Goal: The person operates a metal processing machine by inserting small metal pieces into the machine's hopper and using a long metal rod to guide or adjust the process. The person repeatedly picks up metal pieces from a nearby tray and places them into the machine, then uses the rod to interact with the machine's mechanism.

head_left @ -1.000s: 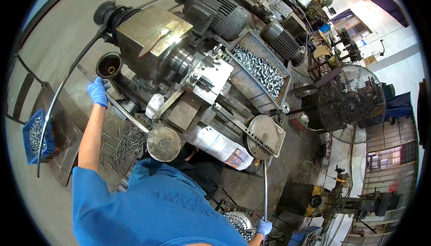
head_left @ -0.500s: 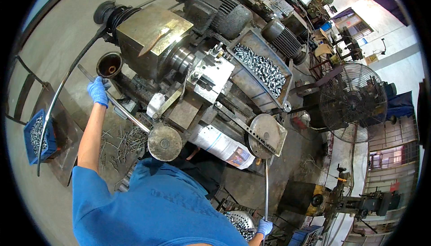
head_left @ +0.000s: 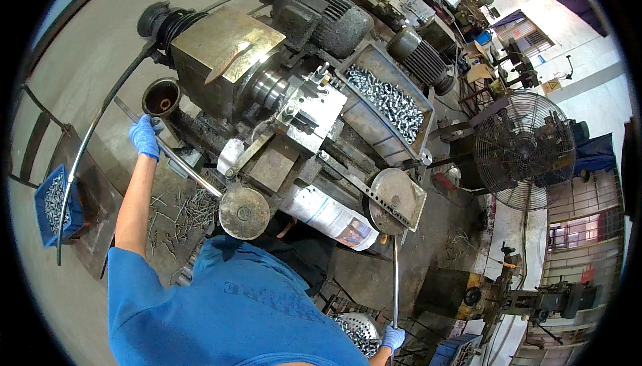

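Note:
My gloved left hand (head_left: 144, 137) is closed around a long steel lever (head_left: 192, 172), which slants down to a round metal hub (head_left: 244, 213) at the front of a greasy lathe-like machine (head_left: 221, 52). At the lower right, my gloved right hand (head_left: 393, 337) grips the end of another steel lever (head_left: 396, 279). That one runs up to a round disc (head_left: 393, 192) on the machine's right side. Between the two levers sit a shiny spindle (head_left: 269, 88) and a metal tool block (head_left: 315, 115). Whether a workpiece is in the spindle is too small to tell.
A grey crate (head_left: 384, 140) of small metal parts stands behind the tool block. Beside my right hand is a perforated bowl (head_left: 364, 322) with similar parts. A blue bin (head_left: 47, 229) stands at far left. A large caged fan (head_left: 525, 151) is on the right.

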Demonstrator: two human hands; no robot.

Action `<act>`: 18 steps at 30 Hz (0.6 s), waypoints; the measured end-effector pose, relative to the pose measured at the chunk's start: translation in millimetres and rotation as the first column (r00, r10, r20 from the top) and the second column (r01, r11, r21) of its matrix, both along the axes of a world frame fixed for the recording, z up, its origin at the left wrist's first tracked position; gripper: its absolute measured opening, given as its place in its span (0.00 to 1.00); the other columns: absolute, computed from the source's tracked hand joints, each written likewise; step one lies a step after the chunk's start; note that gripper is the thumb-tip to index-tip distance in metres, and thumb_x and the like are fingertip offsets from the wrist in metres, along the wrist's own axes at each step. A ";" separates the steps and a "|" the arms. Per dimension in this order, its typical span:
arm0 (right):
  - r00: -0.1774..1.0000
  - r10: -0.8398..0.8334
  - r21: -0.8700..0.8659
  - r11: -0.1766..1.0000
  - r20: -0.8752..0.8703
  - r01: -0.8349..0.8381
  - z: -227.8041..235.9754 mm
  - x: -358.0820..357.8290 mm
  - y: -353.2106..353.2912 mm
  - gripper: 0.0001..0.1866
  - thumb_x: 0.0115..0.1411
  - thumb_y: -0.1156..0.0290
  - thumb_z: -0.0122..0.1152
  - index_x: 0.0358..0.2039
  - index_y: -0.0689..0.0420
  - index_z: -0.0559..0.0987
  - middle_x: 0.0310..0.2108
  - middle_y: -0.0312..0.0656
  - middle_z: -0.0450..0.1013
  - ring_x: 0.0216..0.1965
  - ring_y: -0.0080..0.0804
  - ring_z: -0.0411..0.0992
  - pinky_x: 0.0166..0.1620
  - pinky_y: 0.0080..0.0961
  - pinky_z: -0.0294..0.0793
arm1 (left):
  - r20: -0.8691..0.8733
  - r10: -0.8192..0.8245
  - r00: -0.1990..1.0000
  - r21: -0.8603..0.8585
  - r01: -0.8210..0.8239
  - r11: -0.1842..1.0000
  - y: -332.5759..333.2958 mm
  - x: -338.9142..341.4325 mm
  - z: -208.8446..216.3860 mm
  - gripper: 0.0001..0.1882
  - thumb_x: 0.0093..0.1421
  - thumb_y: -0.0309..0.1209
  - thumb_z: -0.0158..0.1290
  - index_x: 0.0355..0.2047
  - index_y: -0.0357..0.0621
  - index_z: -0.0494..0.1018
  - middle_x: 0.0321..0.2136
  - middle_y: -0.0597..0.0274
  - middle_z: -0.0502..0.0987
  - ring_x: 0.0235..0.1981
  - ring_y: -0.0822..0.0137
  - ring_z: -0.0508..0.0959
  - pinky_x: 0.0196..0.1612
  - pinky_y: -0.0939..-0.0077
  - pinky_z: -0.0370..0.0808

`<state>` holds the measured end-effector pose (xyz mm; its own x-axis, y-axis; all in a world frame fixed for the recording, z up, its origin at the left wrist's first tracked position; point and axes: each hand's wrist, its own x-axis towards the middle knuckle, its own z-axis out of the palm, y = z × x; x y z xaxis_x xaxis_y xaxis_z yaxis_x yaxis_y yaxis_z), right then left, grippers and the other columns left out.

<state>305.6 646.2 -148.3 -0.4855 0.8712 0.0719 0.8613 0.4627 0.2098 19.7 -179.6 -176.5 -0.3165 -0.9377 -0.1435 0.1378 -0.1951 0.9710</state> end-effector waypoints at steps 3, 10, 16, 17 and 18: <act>1.000 -0.010 0.021 1.000 0.004 0.010 -1.2 0.6 -0.9 0.27 0.45 0.46 0.61 0.19 0.62 0.79 0.21 0.54 0.74 0.28 0.49 0.75 0.33 0.40 0.74 | 0.002 -0.002 1.000 -0.007 0.002 1.000 -0.9 1.1 -1.0 0.08 0.56 0.28 0.47 0.29 0.35 0.71 0.19 0.55 0.76 0.15 0.68 0.75 0.17 0.77 0.75; 1.000 0.017 0.050 0.999 0.016 -0.018 -13.7 9.8 9.7 0.27 0.46 0.45 0.60 0.16 0.62 0.79 0.20 0.54 0.74 0.27 0.49 0.75 0.32 0.40 0.74 | 0.007 -0.034 0.999 -0.007 0.034 0.999 -6.2 -0.5 -8.5 0.09 0.56 0.29 0.47 0.29 0.34 0.72 0.19 0.55 0.76 0.16 0.67 0.76 0.18 0.76 0.75; 0.999 0.040 0.064 0.997 0.002 -0.040 -10.5 8.1 2.9 0.27 0.45 0.45 0.60 0.16 0.61 0.79 0.20 0.54 0.74 0.26 0.49 0.75 0.31 0.41 0.74 | 0.014 -0.006 1.000 0.011 0.006 1.000 -6.0 1.1 -5.3 0.09 0.56 0.29 0.47 0.29 0.34 0.72 0.20 0.55 0.76 0.16 0.67 0.76 0.18 0.76 0.75; 0.999 0.036 0.059 0.998 -0.002 -0.036 -10.2 8.9 2.7 0.27 0.45 0.45 0.60 0.16 0.62 0.79 0.20 0.54 0.74 0.26 0.49 0.75 0.31 0.41 0.74 | 0.007 -0.009 1.000 0.018 0.009 1.000 -5.4 0.2 -4.8 0.09 0.56 0.29 0.47 0.29 0.34 0.72 0.20 0.54 0.76 0.16 0.67 0.76 0.18 0.76 0.75; 1.000 0.027 0.058 0.998 -0.004 -0.027 -11.4 10.2 3.4 0.27 0.45 0.45 0.60 0.16 0.62 0.79 0.20 0.54 0.74 0.26 0.49 0.75 0.31 0.41 0.74 | 0.001 -0.012 1.000 0.024 0.012 1.000 -4.5 -0.8 -3.6 0.09 0.56 0.29 0.48 0.29 0.34 0.72 0.20 0.54 0.76 0.16 0.67 0.76 0.18 0.75 0.75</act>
